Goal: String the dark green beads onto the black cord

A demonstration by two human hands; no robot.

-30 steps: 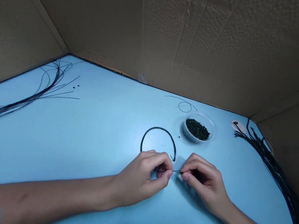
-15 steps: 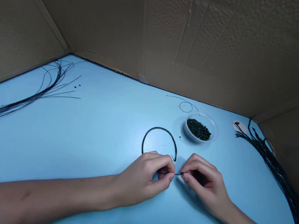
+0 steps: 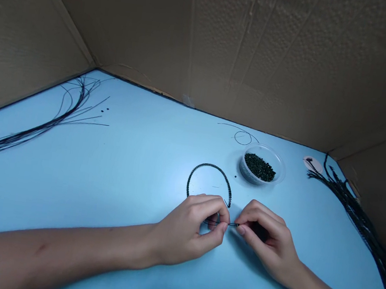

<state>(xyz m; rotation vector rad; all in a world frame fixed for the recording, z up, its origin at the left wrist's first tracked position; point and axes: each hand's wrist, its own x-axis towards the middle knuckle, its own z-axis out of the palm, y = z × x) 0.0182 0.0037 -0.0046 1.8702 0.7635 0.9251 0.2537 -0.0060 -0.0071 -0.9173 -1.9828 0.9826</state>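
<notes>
A thin dark cord point(image 3: 232, 224) spans the small gap between my two hands. My left hand point(image 3: 200, 226) pinches it between thumb and forefinger, with thin strands showing inside the curl of its fingers. On the other side my right hand point(image 3: 266, 239) pinches the cord's end; what lies between those fingertips is too small to make out. A dark beaded strand point(image 3: 209, 165) curves in an arc on the table behind my left hand, which hides its lower part. Behind my right hand stands a clear round tub point(image 3: 278, 178) holding dark beads point(image 3: 260, 166).
Long black cords point(image 3: 44, 126) lie at the left. Bundled dark beaded strands point(image 3: 351, 210) run down the right side, beside a pale round disc point(image 3: 313, 163). A loose thin cord point(image 3: 242, 137) lies behind the tub. Cardboard walls point(image 3: 206, 42) enclose the blue table point(image 3: 122, 168).
The whole view has shifted slightly, so things sit a little further right. Between my fingertips the cord now shows as doubled strands. Both hands keep their pinch.
</notes>
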